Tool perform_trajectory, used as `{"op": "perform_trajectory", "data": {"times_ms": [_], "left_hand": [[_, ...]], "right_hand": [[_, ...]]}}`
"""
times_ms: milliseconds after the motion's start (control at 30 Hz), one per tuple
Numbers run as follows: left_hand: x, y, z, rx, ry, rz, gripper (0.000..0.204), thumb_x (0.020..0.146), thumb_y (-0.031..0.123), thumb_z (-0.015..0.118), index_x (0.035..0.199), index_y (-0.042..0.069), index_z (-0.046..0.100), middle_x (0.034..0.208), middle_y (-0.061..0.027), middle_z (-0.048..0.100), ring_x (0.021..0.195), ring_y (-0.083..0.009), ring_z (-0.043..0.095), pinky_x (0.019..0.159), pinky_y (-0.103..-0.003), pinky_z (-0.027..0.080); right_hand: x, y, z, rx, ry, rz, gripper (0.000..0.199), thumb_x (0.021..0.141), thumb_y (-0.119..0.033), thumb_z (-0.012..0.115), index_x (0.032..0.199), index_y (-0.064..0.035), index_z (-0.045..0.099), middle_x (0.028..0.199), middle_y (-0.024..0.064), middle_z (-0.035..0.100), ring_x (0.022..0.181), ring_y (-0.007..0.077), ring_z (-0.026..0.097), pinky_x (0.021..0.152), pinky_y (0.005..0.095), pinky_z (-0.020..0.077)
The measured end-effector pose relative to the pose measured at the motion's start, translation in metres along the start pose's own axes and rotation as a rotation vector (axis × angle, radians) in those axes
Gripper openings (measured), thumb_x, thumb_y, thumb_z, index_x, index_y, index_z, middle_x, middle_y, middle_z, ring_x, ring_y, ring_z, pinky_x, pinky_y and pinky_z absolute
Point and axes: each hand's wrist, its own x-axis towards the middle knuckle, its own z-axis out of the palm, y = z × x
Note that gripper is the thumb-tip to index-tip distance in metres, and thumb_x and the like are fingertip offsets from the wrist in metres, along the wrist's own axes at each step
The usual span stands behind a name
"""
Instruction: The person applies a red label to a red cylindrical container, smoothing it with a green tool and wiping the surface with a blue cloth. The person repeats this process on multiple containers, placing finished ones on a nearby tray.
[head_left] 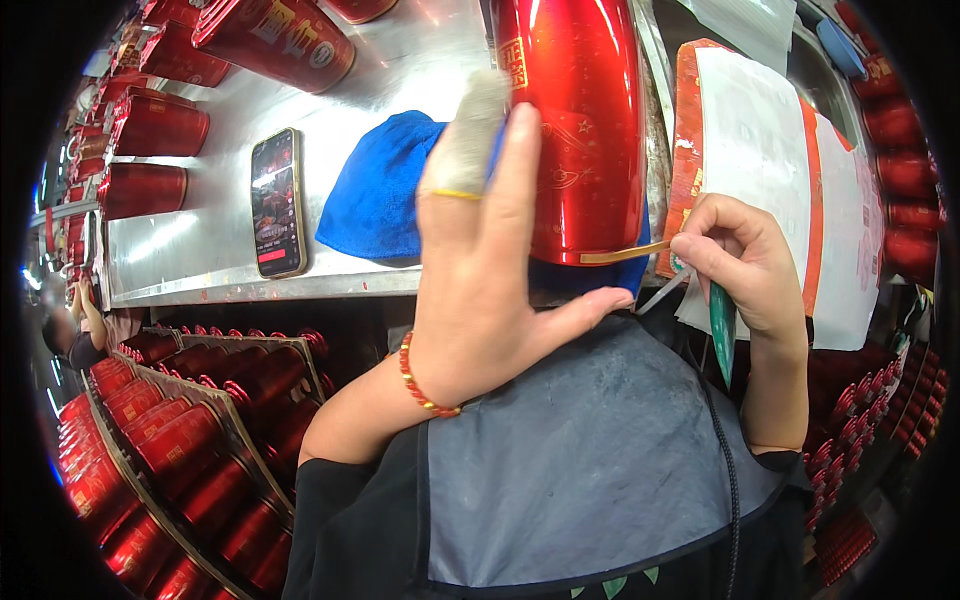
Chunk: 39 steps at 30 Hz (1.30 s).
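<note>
A large shiny red canister (585, 150) with gold markings lies on its side on a blue cloth (375, 195) at the table's front edge. A narrow gold strip (625, 254) runs along the canister's near rim. My right hand (745, 255) pinches the strip's right end between thumb and fingers. Below that hand hangs a green pointed tool (721, 330), apparently tucked in its fingers; its kind is unclear. My left hand (480, 270) is spread at the canister's left side, fingers extended and slightly blurred. A pale cover (470, 135) sheathes one of its fingers.
A phone (277, 203) with a lit screen lies on the metal table (215, 240). Several red canisters (160, 122) stand at the far left. White-and-orange sheets (755, 150) lie at the right. Crates of red canisters (180, 440) fill the lower left. A person (85, 335) is at the far left.
</note>
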Motion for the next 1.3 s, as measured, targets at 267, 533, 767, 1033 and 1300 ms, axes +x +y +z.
{"op": "perform_trajectory", "data": {"times_ms": [267, 533, 767, 1033, 1300], "left_hand": [[0.000, -0.015, 0.014, -0.041, 0.068, 0.042, 0.116, 0.076, 0.034, 0.091, 0.161, -0.006, 0.022, 0.162, -0.0283, 0.032, 0.146, -0.0426, 0.039, 0.118, -0.045, 0.037], [-0.010, -0.031, 0.019, -0.173, -0.015, 0.037, 0.112, 0.085, 0.035, 0.084, 0.161, -0.009, 0.014, 0.164, -0.0266, 0.028, 0.149, -0.0397, 0.034, 0.122, -0.045, 0.026], [-0.005, -0.025, 0.009, -0.313, -0.065, 0.038, 0.109, 0.085, 0.027, 0.082, 0.160, -0.012, 0.013, 0.163, -0.0340, 0.023, 0.153, -0.0441, 0.024, 0.124, -0.047, 0.023], [-0.014, -0.030, 0.016, -0.397, -0.035, -0.049, 0.090, 0.094, 0.019, 0.070, 0.162, -0.006, 0.017, 0.167, -0.0269, 0.023, 0.155, -0.0385, 0.023, 0.125, -0.044, 0.018], [-0.014, -0.029, 0.019, -0.407, -0.013, -0.078, 0.089, 0.094, 0.022, 0.072, 0.162, -0.006, 0.020, 0.166, -0.0267, 0.025, 0.154, -0.0384, 0.025, 0.124, -0.045, 0.019]], "right_hand": [[0.003, 0.001, 0.005, 0.031, -0.059, -0.055, 0.012, 0.095, -0.007, 0.073, 0.088, -0.0011, 0.065, 0.078, -0.0014, 0.064, 0.068, 0.0019, 0.056, 0.063, 0.0179, 0.0441], [0.003, -0.002, 0.014, -0.043, -0.055, -0.134, 0.011, 0.094, -0.005, 0.073, 0.088, -0.0009, 0.065, 0.080, -0.0022, 0.063, 0.071, 0.0019, 0.056, 0.064, 0.0187, 0.0438], [-0.004, -0.008, 0.013, -0.022, -0.036, -0.118, 0.010, 0.093, -0.002, 0.074, 0.088, -0.0012, 0.065, 0.082, -0.0015, 0.063, 0.073, 0.0026, 0.056, 0.068, 0.0188, 0.0443], [-0.008, -0.007, 0.011, 0.010, -0.018, -0.144, 0.009, 0.092, -0.001, 0.073, 0.089, -0.0007, 0.065, 0.083, -0.0022, 0.062, 0.073, 0.0024, 0.054, 0.067, 0.0186, 0.0430], [-0.008, -0.001, 0.008, 0.017, 0.004, -0.122, 0.009, 0.093, -0.002, 0.073, 0.089, -0.0016, 0.065, 0.081, -0.0029, 0.061, 0.071, 0.0018, 0.053, 0.064, 0.0180, 0.0408]]}}
